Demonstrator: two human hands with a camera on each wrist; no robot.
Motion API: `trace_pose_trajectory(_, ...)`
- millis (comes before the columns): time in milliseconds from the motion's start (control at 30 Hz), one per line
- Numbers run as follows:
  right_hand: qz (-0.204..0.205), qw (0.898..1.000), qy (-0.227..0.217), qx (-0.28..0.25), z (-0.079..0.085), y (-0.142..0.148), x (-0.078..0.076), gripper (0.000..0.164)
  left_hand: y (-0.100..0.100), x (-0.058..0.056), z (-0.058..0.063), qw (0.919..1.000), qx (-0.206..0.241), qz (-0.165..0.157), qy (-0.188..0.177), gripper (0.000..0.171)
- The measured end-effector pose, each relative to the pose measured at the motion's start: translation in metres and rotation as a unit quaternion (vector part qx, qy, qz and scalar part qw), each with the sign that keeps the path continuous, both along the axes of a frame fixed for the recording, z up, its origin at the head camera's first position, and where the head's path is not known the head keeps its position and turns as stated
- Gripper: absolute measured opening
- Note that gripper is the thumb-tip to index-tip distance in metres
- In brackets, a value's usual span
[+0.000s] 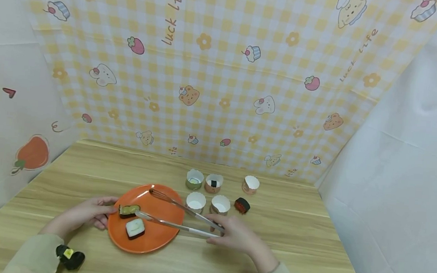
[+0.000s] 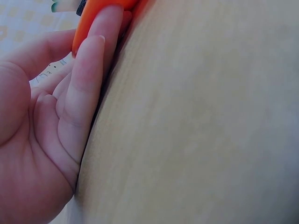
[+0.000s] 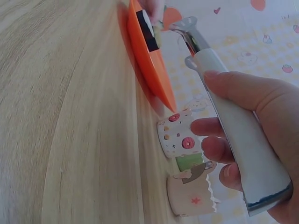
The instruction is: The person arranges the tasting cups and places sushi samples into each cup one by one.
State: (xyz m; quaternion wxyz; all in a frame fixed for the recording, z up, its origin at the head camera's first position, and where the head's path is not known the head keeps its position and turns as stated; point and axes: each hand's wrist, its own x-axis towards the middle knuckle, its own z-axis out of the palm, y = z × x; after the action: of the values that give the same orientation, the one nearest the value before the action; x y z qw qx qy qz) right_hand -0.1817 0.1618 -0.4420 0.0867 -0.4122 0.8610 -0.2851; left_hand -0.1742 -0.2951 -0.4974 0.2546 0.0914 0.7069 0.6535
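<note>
An orange plate [image 1: 160, 234] lies on the table with two sushi pieces on it. One sushi piece [image 1: 129, 210] has a yellowish-green topping; the other, a white sushi piece [image 1: 135, 228], is dark underneath. My left hand [image 1: 87, 214] holds the plate's left rim, with several fingers low against the table in the left wrist view. In my right hand [image 1: 234, 235] are metal tongs [image 1: 170, 224], gripped by their pale handle [image 3: 245, 126]. The tongs' arms are spread over the plate. One tip is beside the yellowish-topped piece; whether it touches cannot be told.
Behind and right of the plate stand several paper cups. A green cup [image 1: 194, 181] and a brown cup [image 1: 213, 184] hold small sushi pieces. Near a separate cup [image 1: 250, 185] lies a red-and-black sushi piece [image 1: 242, 205]. A checked cloth [image 1: 223, 69] hangs behind the table.
</note>
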Motion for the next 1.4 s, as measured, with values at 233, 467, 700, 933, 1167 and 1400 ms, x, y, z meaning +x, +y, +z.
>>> trace_pose_trajectory(233,0.005,1.0,0.006,-0.003,-0.002,-0.006,-0.001,0.051,-0.001,0.0,-0.001,1.0,-0.002,0.001,0.0,0.063)
trace_pose_trajectory(467,0.012,1.0,0.028,0.0,-0.003,-0.012,-0.004,0.048,-0.001,0.0,-0.001,1.0,-0.003,0.005,-0.003,0.063)
trace_pose_trajectory(700,0.0,1.0,0.021,0.007,-0.006,-0.017,-0.006,0.048,0.0,0.0,-0.002,1.0,-0.004,0.007,-0.002,0.064)
trace_pose_trajectory(933,0.008,1.0,0.019,0.008,-0.006,-0.022,-0.006,0.051,-0.001,0.0,-0.001,1.0,-0.001,0.003,-0.003,0.064)
trace_pose_trajectory(1167,0.011,0.999,0.026,0.017,-0.007,-0.027,-0.008,0.056,-0.001,0.0,-0.001,1.0,0.0,0.003,-0.005,0.064)
trace_pose_trajectory(1400,0.002,0.999,0.025,0.04,-0.003,-0.032,-0.008,0.056,-0.002,0.0,-0.001,1.0,0.004,-0.001,0.0,0.064)
